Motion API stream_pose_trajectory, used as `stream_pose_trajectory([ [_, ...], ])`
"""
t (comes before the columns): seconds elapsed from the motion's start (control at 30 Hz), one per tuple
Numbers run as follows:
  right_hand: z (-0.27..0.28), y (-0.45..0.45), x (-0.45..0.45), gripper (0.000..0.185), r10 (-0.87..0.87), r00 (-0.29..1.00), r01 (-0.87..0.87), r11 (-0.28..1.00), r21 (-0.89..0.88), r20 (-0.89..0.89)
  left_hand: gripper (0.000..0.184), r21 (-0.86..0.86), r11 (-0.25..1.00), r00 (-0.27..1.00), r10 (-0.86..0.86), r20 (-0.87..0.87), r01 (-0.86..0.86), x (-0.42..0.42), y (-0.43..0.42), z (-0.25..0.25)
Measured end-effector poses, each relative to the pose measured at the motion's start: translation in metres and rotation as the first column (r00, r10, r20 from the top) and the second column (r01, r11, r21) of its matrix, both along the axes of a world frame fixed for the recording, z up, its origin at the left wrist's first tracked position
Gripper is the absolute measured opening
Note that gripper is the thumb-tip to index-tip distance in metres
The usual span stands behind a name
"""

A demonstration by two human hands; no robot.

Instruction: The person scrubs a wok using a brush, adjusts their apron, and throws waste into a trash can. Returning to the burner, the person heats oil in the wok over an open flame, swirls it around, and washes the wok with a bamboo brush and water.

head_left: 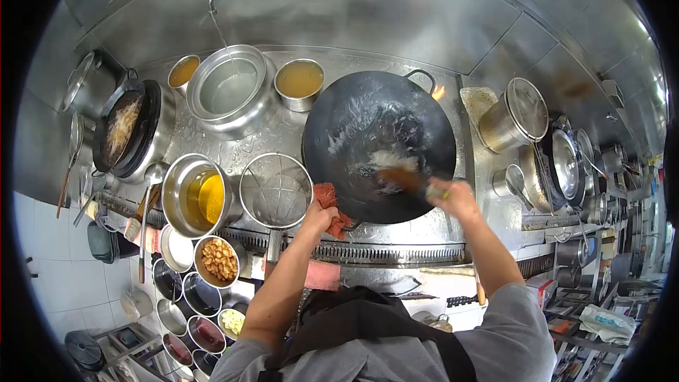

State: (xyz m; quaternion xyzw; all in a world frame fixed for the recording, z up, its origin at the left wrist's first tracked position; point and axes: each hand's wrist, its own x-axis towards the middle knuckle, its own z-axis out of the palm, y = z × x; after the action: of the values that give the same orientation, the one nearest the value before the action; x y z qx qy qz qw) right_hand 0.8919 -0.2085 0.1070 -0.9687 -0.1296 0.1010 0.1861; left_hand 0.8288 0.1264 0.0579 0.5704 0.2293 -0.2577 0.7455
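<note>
A large black wok [346, 177] sits on the steel range, with whitish foamy liquid on its inner surface. My right hand [454, 199] is closed round the handle of a brown brush [404, 178], whose blurred head is inside the wok. At the wok's near left edge, my left hand [322, 216] grips a folded red cloth [332, 205] beside the wok's near handle. A round wire strainer [276, 182] rests just left of that hand, its handle passing near my left forearm. Flame [439, 92] shows by the wok's far handle.
On the left are a pot of yellow oil [191, 205], a water pot [233, 124] under a tap, a broth container [299, 81], a bowl of browned pieces [216, 262] and another wok [124, 131]. Tall strainer pots [514, 120] stand right. A steel wall rises behind.
</note>
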Motion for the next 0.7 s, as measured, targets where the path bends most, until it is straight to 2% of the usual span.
stream_pose_trajectory([
  [0.03,-0.008,-0.013,0.019,0.045,-0.027,0.99,0.047,0.988,-0.15,0.135,0.028,0.004,1.0,1.0,-0.001,0.001,0.001,0.0,0.0,0.0],
  [0.07,-0.013,-0.011,0.04,0.045,-0.139,0.963,0.179,0.971,-0.159,0.231,0.028,-0.006,1.0,1.0,0.008,-0.001,-0.008,0.001,0.0,0.0],
  [0.1,-0.012,0.005,0.062,0.046,-0.191,0.916,0.248,0.961,-0.124,0.352,0.028,-0.014,1.0,1.0,0.019,-0.006,-0.019,0.001,-0.001,0.0],
  [0.17,-0.03,0.041,0.1,0.041,-0.162,0.861,0.209,0.977,-0.045,0.483,0.028,-0.001,1.0,1.0,0.005,-0.009,-0.005,0.001,-0.001,0.001],
  [0.2,-0.026,0.071,0.106,0.042,-0.135,0.884,0.194,0.977,-0.088,0.447,0.029,0.006,1.0,1.0,-0.012,-0.009,0.012,0.001,-0.001,0.002],
  [0.23,-0.037,0.092,0.109,0.042,-0.1,0.878,0.108,0.994,0.008,0.468,0.029,0.017,1.0,1.0,-0.009,-0.007,0.009,0.001,-0.001,0.002],
  [0.33,-0.03,0.148,0.089,0.047,-0.242,0.906,0.126,0.938,0.324,0.347,0.027,0.036,0.997,0.998,0.061,0.031,-0.062,0.0,-0.001,-0.009],
  [0.37,-0.029,0.152,0.083,0.044,-0.184,0.901,0.016,0.919,0.393,0.392,0.026,0.051,0.996,0.997,0.068,0.036,-0.07,0.0,-0.001,-0.016],
  [0.43,-0.023,0.15,0.07,0.044,-0.061,0.939,-0.081,0.917,0.391,0.337,0.025,0.064,0.995,0.997,0.067,0.043,-0.07,-0.001,-0.001,-0.015],
  [0.47,-0.021,0.143,0.075,0.044,-0.064,0.937,-0.079,0.919,0.387,0.344,0.024,0.041,0.998,0.998,0.055,0.035,-0.056,-0.002,-0.001,-0.006],
  [0.53,-0.015,0.123,0.098,0.044,-0.013,0.92,-0.099,0.96,0.263,0.392,0.023,0.013,0.999,0.999,0.036,0.031,-0.037,0.001,0.0,-0.003],
  [0.57,-0.007,0.12,0.112,0.044,-0.133,0.924,0.087,0.986,0.141,0.36,0.027,-0.016,1.0,0.999,0.026,0.02,-0.026,0.001,0.001,-0.008],
  [0.63,0.002,0.114,0.13,0.045,-0.501,0.832,0.446,0.86,0.249,0.239,0.033,-0.038,0.999,1.0,0.02,0.011,-0.019,0.001,0.0,-0.011],
  [0.67,0.001,0.119,0.129,0.045,-0.501,0.833,0.444,0.859,0.257,0.236,0.033,-0.036,0.999,0.999,0.036,0.017,-0.035,0.002,0.0,-0.009],
  [0.7,-0.003,0.126,0.12,0.045,-0.411,0.88,0.358,0.903,0.236,0.238,0.034,-0.037,0.998,0.999,0.051,0.016,-0.05,-0.001,0.001,-0.008],
])
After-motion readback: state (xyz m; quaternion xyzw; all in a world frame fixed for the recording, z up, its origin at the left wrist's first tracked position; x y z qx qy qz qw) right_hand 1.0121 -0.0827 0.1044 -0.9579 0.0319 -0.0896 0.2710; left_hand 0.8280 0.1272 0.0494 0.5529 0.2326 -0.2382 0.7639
